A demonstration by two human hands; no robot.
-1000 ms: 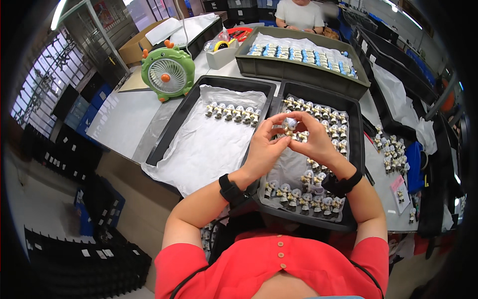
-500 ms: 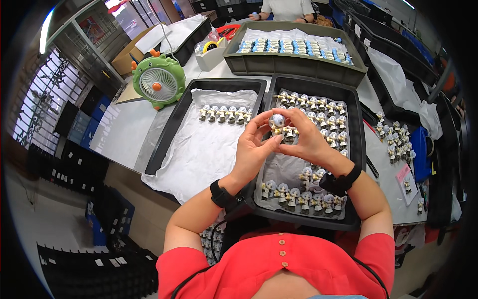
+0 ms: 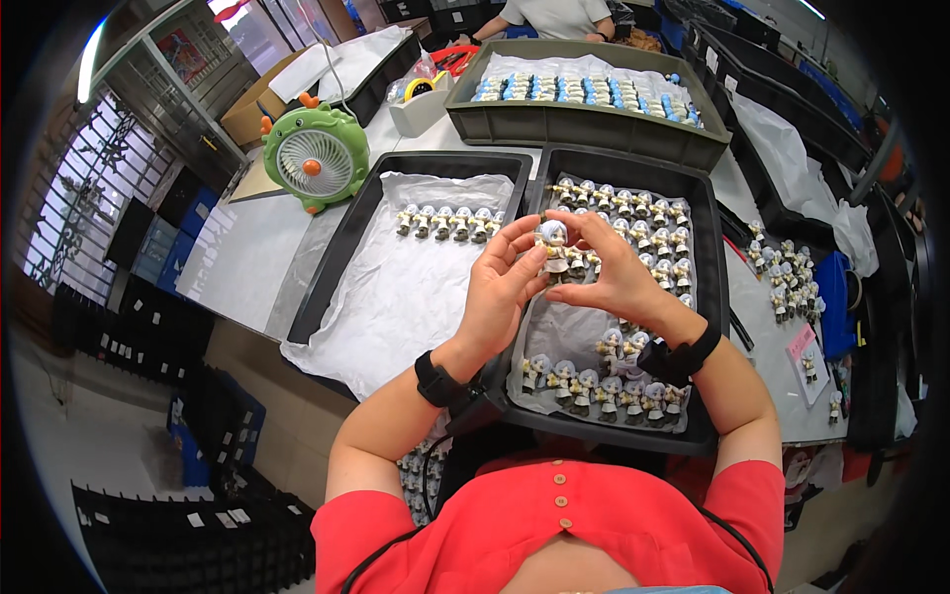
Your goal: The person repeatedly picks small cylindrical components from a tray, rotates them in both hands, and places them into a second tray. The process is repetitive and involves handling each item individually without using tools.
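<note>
My left hand (image 3: 503,282) pinches a silver-haired figurine (image 3: 554,239) upright, apparently to keep its face clear, with my right hand (image 3: 625,275) curved open alongside.

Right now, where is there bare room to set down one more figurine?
Left black tray: the white lining is bare on the near side of its figurine row.
Table: bare left of that tray, nearer than the green fan.
Crowded: most of the right black tray, and the loose figurines beside it.

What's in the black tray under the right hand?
Small figures on pale paper. The right hand hides part of the inside, and the paper covers the tray's bottom.
</note>
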